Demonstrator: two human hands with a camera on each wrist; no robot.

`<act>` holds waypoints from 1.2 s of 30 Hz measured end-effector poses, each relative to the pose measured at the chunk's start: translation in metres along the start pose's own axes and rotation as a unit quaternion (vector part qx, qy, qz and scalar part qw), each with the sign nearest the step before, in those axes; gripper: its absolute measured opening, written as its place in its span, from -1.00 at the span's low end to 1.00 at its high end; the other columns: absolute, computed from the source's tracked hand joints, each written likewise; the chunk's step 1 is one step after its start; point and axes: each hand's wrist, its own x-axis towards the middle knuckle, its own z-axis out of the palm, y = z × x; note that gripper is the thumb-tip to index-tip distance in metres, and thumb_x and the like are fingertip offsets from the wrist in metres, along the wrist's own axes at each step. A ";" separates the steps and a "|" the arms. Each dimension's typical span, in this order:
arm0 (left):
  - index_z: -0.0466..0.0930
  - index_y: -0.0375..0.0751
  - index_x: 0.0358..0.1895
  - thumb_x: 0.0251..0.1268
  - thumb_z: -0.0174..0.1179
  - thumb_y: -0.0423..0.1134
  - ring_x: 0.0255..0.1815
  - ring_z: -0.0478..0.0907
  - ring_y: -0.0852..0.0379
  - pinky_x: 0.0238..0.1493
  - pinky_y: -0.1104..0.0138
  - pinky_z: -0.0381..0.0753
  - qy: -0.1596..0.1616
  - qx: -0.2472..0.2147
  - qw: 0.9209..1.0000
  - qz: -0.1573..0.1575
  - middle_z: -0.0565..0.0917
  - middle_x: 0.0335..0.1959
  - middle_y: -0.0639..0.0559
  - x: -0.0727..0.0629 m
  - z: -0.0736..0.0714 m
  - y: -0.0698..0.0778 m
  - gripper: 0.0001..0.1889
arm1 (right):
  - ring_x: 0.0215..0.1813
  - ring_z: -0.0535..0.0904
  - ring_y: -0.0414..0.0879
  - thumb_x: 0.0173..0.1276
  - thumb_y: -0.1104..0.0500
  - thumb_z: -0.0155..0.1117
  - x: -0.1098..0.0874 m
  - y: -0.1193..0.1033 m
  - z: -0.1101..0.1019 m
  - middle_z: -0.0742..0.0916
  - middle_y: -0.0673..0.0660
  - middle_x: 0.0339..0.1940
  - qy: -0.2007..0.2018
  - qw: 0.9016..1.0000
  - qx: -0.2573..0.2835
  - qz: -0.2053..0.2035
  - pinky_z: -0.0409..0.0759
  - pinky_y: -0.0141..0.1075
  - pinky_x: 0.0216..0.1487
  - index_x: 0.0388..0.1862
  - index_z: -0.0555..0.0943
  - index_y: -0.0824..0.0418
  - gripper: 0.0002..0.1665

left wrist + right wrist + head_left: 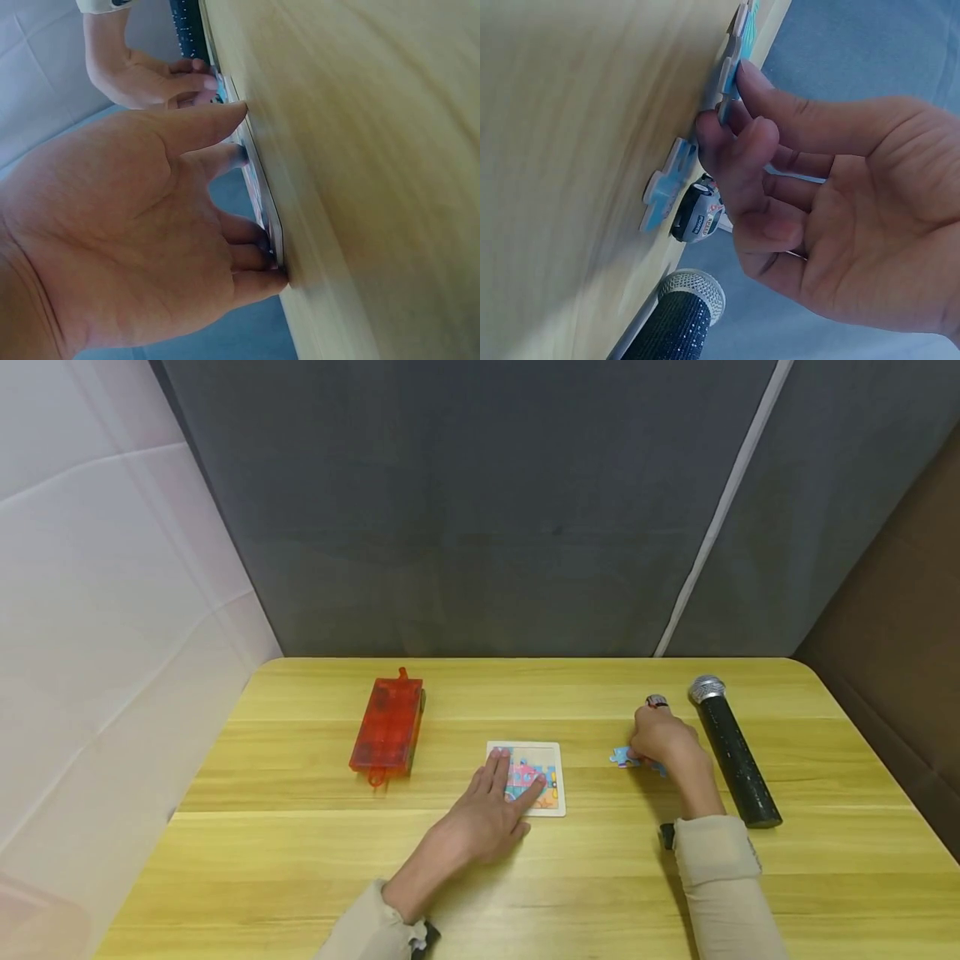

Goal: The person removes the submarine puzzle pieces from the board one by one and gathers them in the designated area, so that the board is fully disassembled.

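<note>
My left hand (486,821) lies with spread, fairly straight fingers on a square jigsaw board (561,789) with a pale rim. Part of its picture shows pink, blue and yellow pieces, while a bare patch is visible at the top; the fingers hide its left side. Over to the right, my right hand (666,739) pinches a light blue jigsaw piece (739,64) between thumb and fingers, tilted up at the tabletop. Another blue piece (669,184) lies beside those fingertips, mostly hidden under the hand in the head view.
A small toy car (699,210) stands just beyond the right hand. Right of that hand lies a black microphone (738,760) with a silver head. A translucent red case (388,724) sits on the left of the wooden table (300,860). Grey fabric (480,510) hangs behind.
</note>
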 end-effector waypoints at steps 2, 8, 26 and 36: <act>0.12 0.11 0.82 0.79 0.07 -0.06 0.87 -0.26 -0.33 0.82 -0.10 0.01 0.001 -0.005 1.000 0.001 -0.18 0.81 -0.48 0.000 0.000 0.000 -0.32 | -0.45 0.64 0.05 0.56 0.19 0.35 0.000 0.002 0.001 0.73 0.18 -0.48 0.004 1.000 0.000 0.001 0.59 -0.02 -0.35 -0.30 0.66 0.28 -0.79; 0.10 0.10 0.82 0.79 0.07 -0.06 0.86 -0.29 -0.35 0.82 -0.11 0.00 0.002 -0.012 1.000 -0.001 -0.20 0.81 -0.49 -0.001 0.001 0.001 -0.32 | -0.45 0.65 0.04 0.54 0.15 0.41 0.010 0.008 0.003 0.74 0.15 -0.47 -0.003 1.000 -0.007 0.006 0.60 -0.03 -0.35 -0.33 0.70 0.23 -0.78; 0.08 -0.36 0.77 0.78 -0.04 0.23 0.83 -0.13 -0.38 0.78 -0.14 0.10 0.034 0.070 0.997 -0.004 -0.05 0.81 -0.42 0.023 0.054 -0.015 -0.15 | -0.41 0.61 -0.14 0.70 0.25 0.24 -0.065 -0.108 -0.008 0.77 0.21 -0.24 -0.020 0.958 0.071 -0.279 0.64 -0.26 -0.18 0.05 0.78 0.38 -0.76; 0.16 -0.44 0.72 0.77 0.00 0.20 0.80 0.02 -0.41 0.72 -0.08 0.29 0.030 0.098 0.995 -0.019 0.10 0.78 -0.41 0.023 0.057 -0.007 -0.16 | -0.38 0.43 -0.21 0.65 0.49 0.10 -0.056 -0.145 0.010 0.61 0.04 -0.44 -0.051 0.932 0.056 -0.353 0.52 -0.36 -0.21 -0.03 0.80 0.42 -0.70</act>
